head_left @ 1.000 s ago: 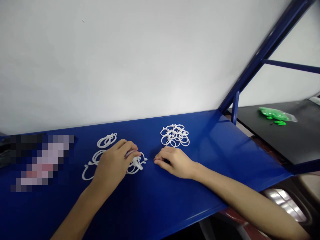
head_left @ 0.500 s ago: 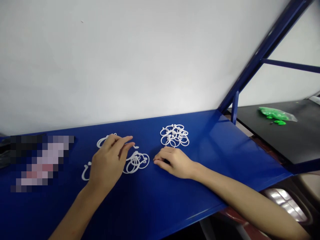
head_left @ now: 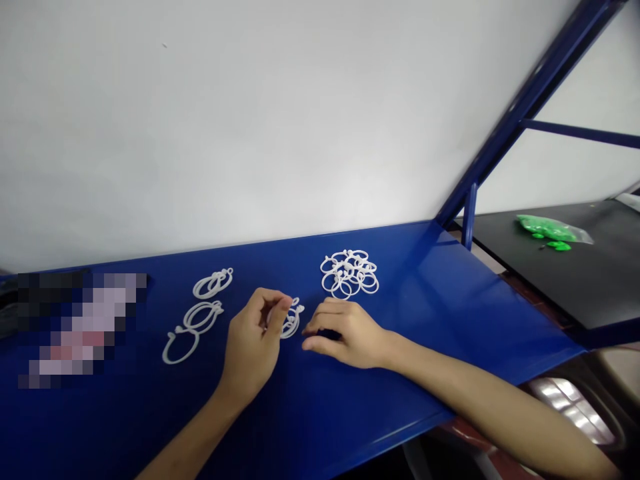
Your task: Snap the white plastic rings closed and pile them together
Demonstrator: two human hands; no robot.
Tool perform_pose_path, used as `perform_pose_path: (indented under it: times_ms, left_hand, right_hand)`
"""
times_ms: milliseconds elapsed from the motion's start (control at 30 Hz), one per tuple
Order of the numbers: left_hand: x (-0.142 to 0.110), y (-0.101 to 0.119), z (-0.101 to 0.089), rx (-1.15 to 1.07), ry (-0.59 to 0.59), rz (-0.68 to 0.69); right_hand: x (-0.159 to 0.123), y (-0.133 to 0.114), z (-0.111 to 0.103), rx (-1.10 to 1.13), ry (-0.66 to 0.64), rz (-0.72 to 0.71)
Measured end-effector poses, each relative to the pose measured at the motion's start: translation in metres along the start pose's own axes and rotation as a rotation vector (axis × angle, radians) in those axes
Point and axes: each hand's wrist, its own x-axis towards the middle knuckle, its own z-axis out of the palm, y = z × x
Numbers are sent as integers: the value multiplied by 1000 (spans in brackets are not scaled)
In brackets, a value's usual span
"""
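Note:
My left hand point(head_left: 253, 347) pinches a small bunch of white plastic rings point(head_left: 291, 320) just above the blue table point(head_left: 310, 413). My right hand point(head_left: 345, 331) rests on the table right beside them, its fingers curled and its fingertips close to the rings. A pile of several white rings point(head_left: 349, 272) lies behind my right hand. To the left lie three more white ring sets point(head_left: 197, 315), apart from both hands.
A white wall stands behind the blue table. A blue metal frame post point(head_left: 470, 217) rises at the right. Beyond it, a black table point(head_left: 575, 280) carries a bag of green parts point(head_left: 550, 230). A blurred patch point(head_left: 80, 327) covers the table's left end.
My left hand has moved right from the left ring sets, bringing a bunch of rings toward my right hand. My right hand has hardly moved.

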Motion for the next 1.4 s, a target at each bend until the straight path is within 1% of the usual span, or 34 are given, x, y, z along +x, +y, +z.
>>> perform_pose_path:
  times_ms: [100, 267, 400, 533, 600, 667, 767, 867, 967, 1033, 1167, 1267, 1333, 1400]
  left_hand:
    - [-4, 1, 5, -90, -30, -53]
    - [-6, 6, 11, -205, -82, -67]
    - [-6, 5, 10, -228, -131, -108]
    - [-4, 5, 7, -278, -221, -189]
    - [-3, 6, 6, -298, -267, -219]
    - [-2, 8, 5, -276, -299, -224]
    - [-2, 10, 5, -180, -285, -156]
    - [-5, 10, 5, -85, -210, -30]
    - [-9, 8, 5, -46, -143, 104]
    - [-10, 7, 5, -38, -129, 160]
    - [-8, 5, 3, -3, -160, 216]
    - [-2, 3, 0, 46, -200, 280]
    - [3, 0, -3, 124, -211, 333]
    - [8, -5, -6, 254, -223, 382]
  right_hand:
    - [0, -1, 0, 10, 29, 7]
    - [1, -3, -2, 70, 126, 45]
    - [1, -5, -1, 102, 164, 144]
    - [0, -5, 0, 187, 240, 268]
    - [0, -5, 0, 240, 260, 274]
    - [-1, -4, 0, 248, 271, 234]
    - [-3, -3, 0, 186, 273, 137]
    - [-6, -4, -1, 127, 254, 57]
    - [-8, -5, -4, 96, 230, 1]
    - [-8, -5, -6, 76, 204, -37]
    - [-7, -4, -7, 52, 169, -81]
    - [-4, -1, -5, 10, 199, -98]
    - [-2, 3, -7, -65, 222, -86]
    - [0, 10, -15, -161, 252, -38]
